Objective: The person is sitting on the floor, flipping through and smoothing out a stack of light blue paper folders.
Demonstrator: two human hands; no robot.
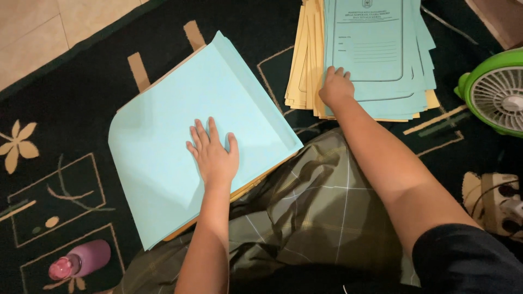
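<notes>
My left hand (213, 154) lies flat, fingers spread, on a plain light-blue folder (163, 141) that tops a stack of folders on the dark carpet. Tan folder edges show under this stack. My right hand (335, 87) reaches forward and rests its fingertips on the lower left corner of a second pile of light-blue printed folders (376, 49). That pile sits over yellow folders (305, 60) fanned out to its left. Whether the right fingers pinch a sheet is hidden.
A dark patterned carpet (65, 179) covers the floor, with pale tiles (32, 32) at the top left. A pink bottle (81, 260) lies at the lower left. A green fan (498, 92) and a power strip (498, 201) sit at the right. Plaid cloth (310, 212) covers my lap.
</notes>
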